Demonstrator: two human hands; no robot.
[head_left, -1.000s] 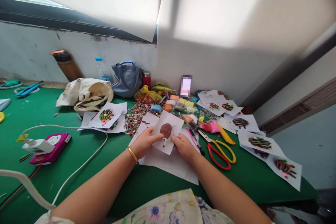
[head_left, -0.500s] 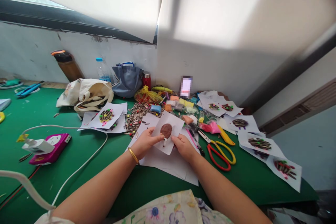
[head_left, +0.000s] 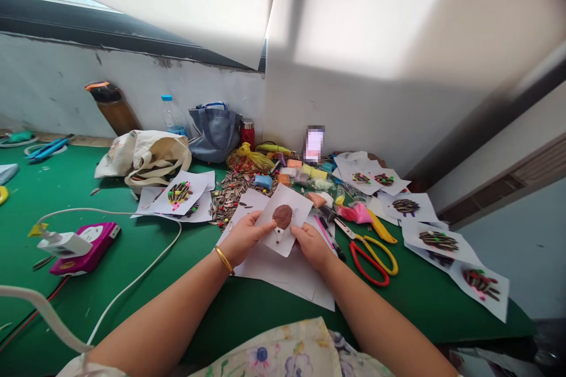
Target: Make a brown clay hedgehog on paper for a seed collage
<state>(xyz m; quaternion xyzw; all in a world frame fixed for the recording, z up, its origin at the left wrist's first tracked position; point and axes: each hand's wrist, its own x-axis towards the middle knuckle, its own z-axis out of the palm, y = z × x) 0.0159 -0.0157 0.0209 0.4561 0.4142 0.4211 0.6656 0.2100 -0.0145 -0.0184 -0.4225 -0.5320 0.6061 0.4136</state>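
Observation:
A white paper card (head_left: pixel 295 203) is held up between my two hands, tilted above other white sheets (head_left: pixel 283 274). On the card is a round, flat patch of brown clay (head_left: pixel 282 216), with small dark dots on a pale part below it. My left hand (head_left: pixel 244 237) pinches the card's left edge, its thumb lying next to the brown patch. From the right, my right hand (head_left: pixel 311 244) grips the opposite edge between thumb and fingers. The fingers behind the card are hidden.
Sunflower seeds (head_left: pixel 230 193) lie heaped beyond my left hand. Coloured clay packs (head_left: pixel 313 172) sit behind the card. Scissors (head_left: pixel 371 250) and a yellow cutter (head_left: pixel 382 227) lie to the right. Seed-decorated cards (head_left: pixel 437 241) line the right edge. A white cable (head_left: pixel 145 271) crosses the left side.
The card has turned slightly and my left thumb has shifted, so more of the pale part with the dark dots shows. Both hands still hold it.

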